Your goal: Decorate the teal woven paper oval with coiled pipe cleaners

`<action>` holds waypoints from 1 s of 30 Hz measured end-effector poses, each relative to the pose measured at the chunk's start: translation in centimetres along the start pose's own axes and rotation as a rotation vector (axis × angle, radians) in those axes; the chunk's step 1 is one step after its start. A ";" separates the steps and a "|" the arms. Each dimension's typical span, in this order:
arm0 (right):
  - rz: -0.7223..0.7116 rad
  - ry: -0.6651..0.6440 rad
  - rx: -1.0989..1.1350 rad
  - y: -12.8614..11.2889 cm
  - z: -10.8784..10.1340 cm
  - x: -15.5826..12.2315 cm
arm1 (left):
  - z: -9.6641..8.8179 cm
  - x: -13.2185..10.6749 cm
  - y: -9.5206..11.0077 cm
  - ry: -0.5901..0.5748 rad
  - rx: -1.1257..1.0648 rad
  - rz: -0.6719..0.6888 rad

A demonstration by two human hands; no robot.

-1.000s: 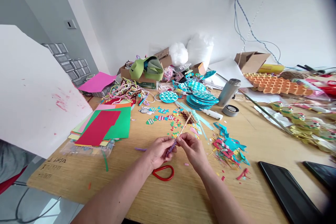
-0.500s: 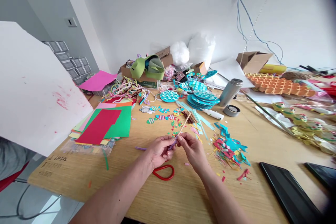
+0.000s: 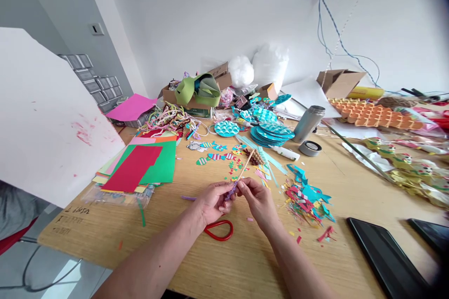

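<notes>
At the middle of the table my left hand [image 3: 210, 202] is closed around a purple pipe cleaner [image 3: 231, 192], part of which is coiled near the fingertips. One straight end sticks out to the left behind the hand. A thin wooden stick [image 3: 246, 163] slants up and away from between both hands. My right hand [image 3: 258, 198] pinches where the stick meets the coil; its exact grip is partly hidden. Just below my left hand lies a red scissors handle [image 3: 230, 232]. Beyond the stick's tip is a brown pine cone [image 3: 257, 157], with paper fish [image 3: 215, 156] to its left.
Coloured paper sheets [image 3: 157, 163] lie at left, beside a large white board [image 3: 52, 126]. Paper scraps [image 3: 308, 196] and a black tablet [image 3: 382, 257] are at right. Farther back stand blue plates [image 3: 271, 134], a steel flask [image 3: 308, 124] and a heap of pipe cleaners [image 3: 164, 119].
Both hands stay at almost the same spot around the stick and the purple pipe cleaner, with the coil showing slightly more between the fingers. The view has shifted very slightly.
</notes>
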State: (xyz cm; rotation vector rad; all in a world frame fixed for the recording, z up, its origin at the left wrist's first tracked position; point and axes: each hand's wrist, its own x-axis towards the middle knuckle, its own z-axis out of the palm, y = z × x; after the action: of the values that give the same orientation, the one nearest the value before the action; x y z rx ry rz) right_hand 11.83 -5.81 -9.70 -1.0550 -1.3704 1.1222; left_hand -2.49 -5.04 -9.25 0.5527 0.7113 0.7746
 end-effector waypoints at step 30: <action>0.049 -0.025 0.078 -0.2 0.0 -0.2 | -0.2 0.1 -0.1 -0.021 -0.008 -0.053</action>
State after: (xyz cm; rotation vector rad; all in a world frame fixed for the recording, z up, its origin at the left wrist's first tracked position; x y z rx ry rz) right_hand 11.84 -6.04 -9.52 -1.0265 -1.3158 1.2184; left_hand -2.53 -5.02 -9.43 0.5324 0.7008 0.7213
